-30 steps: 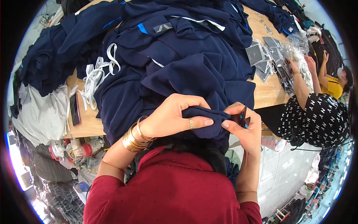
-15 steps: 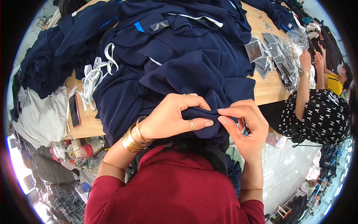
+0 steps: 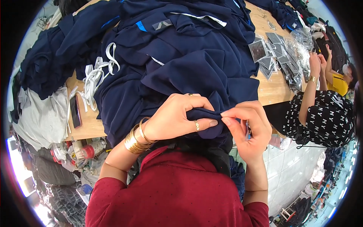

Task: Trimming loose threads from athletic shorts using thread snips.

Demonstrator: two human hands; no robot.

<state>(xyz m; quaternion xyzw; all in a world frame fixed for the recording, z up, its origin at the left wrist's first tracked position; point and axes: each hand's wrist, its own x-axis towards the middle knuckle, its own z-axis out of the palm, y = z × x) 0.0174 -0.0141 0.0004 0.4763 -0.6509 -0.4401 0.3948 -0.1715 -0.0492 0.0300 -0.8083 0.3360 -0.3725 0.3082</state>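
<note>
Navy blue garment fabric (image 3: 189,72) is heaped across the table before me. Its near edge is pinched between the thumb and fingers of my left hand (image 3: 177,115), which wears rings and gold bangles. Close beside it, my right hand (image 3: 249,126) grips the same folded edge with thumb and forefinger. Something small with a bit of blue (image 3: 248,131) shows inside the curled fingers of that hand; its kind is too hidden to tell. On the heap lie a grey patch (image 3: 162,25) and a white strip (image 3: 200,18).
White drawstring cords (image 3: 94,79) and a phone (image 3: 75,111) lie left, by a pale grey cloth (image 3: 39,115). Grey tags in clear bags (image 3: 278,53) lie on the wooden table (image 3: 270,90) at right. A co-worker in a black patterned top (image 3: 321,119) works there.
My hands keep their pinch on the fabric edge, with only a slight shift of the left thumb to the right. The co-worker's hands at the right have moved a little.
</note>
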